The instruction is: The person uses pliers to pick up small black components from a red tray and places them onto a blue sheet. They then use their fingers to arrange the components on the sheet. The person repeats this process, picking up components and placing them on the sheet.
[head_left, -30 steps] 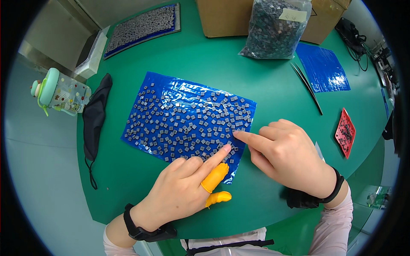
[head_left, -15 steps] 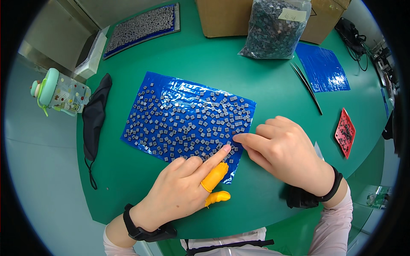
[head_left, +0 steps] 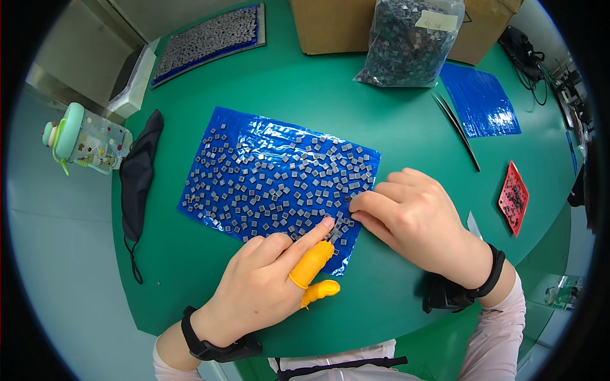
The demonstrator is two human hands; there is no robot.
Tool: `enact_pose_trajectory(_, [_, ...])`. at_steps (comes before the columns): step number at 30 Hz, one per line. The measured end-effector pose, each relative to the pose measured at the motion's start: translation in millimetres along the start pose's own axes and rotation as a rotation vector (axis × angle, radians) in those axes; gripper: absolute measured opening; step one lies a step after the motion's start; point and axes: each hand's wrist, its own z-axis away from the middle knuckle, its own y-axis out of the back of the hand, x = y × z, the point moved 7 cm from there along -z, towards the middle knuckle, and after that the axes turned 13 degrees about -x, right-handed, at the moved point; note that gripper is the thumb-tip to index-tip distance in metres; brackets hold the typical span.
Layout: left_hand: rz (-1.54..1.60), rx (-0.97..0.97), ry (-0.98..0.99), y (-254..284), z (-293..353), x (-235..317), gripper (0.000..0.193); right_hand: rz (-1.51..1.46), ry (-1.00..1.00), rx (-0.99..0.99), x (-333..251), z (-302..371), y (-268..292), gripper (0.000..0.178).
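Clock directions run from the middle of the blue sheet. At nine o'clock a black mask lies on the bench, well apart from the work. The sheet comes next, lying in front of the person, strewn with small grey squares. The left hand reaches in from six o'clock, its fingers loose, grasping nothing visible; one bare fingertip rests among the squares at four o'clock. Light pressure there should steady the sheet without dragging pieces askew. The right hand comes from between three and four, thumb and forefinger drawn together at the sheet's edge; I cannot tell whether they pinch a square. Best to work on one piece at a time and hold the curled fingers clear of neighbours. Tweezers lie between two and three, handy for finer corrections; a red tray sits at three.
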Motion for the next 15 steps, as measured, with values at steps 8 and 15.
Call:
enact_pose_trajectory(8, [0.008, -0.032, 0.001, 0.1, -1.7, 0.7, 0.06, -0.012, 0.025, 0.06, 0.0, 1.5, 1.5, 0.011])
enact_pose_trajectory(15, [0.001, -0.043, -0.008, -2.5, -1.5, 0.7, 0.05, -0.032, -0.008, 0.084, 1.9, 0.8, 3.7, 0.011])
